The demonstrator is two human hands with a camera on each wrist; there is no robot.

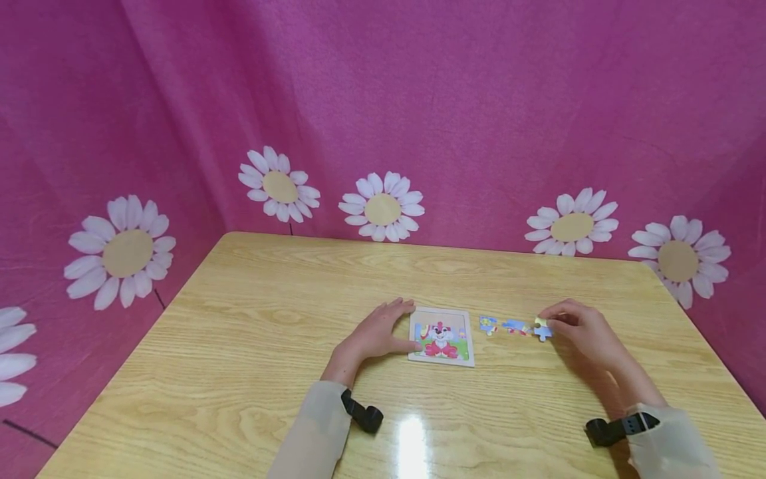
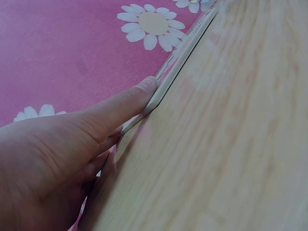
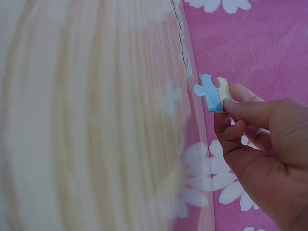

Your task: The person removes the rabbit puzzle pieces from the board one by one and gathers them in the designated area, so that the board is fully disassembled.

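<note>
My left hand (image 1: 380, 331) lies along the left side of a small framed jigsaw puzzle (image 1: 441, 362) with a red and white cartoon animal. Its straight thumb (image 2: 148, 84) rests on the frame's edge, while the other fingers reach toward the far left corner. Bare tan backing shows at the top of the picture. Between thumb and fingers, my right hand (image 1: 586, 334) pinches a blue and yellow jigsaw piece (image 3: 210, 96), raised over the table in the right wrist view. To its left lie more loose pieces, a blue and yellow one (image 1: 487, 324) and a multicoloured group (image 1: 516, 326).
The wood-grain table (image 1: 239, 372) has a glossy surface with a bright reflection near its front. A magenta cloth (image 1: 467, 120) printed with white daisies hangs behind the table and along its sides.
</note>
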